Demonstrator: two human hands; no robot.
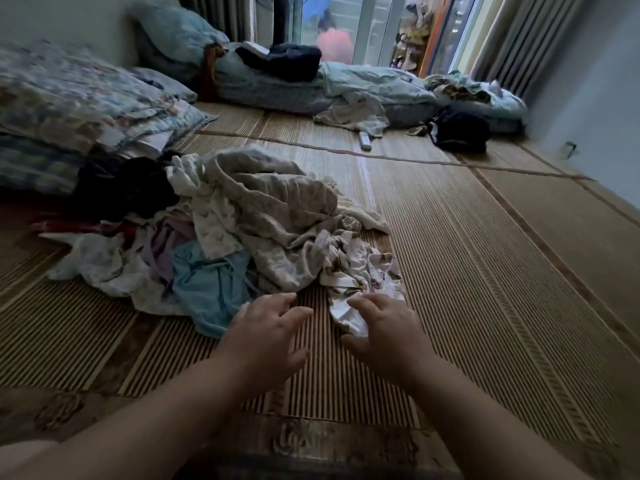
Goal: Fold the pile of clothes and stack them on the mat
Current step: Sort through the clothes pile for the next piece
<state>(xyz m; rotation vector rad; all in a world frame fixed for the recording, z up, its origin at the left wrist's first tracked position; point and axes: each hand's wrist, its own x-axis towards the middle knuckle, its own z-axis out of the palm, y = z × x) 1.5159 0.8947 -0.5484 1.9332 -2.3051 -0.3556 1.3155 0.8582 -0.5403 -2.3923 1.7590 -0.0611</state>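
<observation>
Woven reed mat [485,271] is covering most of the floor ahead of me, its ribs running away from the camera. On its left half the pile of clothes [242,220] is lying unfolded, its long axis running from far left to near right. A crumpled beige garment [270,202] is sitting on top. A dark garment [128,188] is bunched at the far-left edge against the stacked pillows [69,98], and a light blue garment [207,285] is lying at the near side. A white printed garment [363,271] is trailing out of the pile's near-right end, its long axis pointing toward me. Its print is too blurred for me to read anything in it. The right hand [384,330] is lying over that garment's near tip, fingers on top and thumb beside the edge. Whether it is pinching the cloth I cannot tell. The left hand [266,327] is hovering over bare mat just beside the blue garment, fingers spread and holding nothing. A white remote control [365,140] is lying far back on the mat.
</observation>
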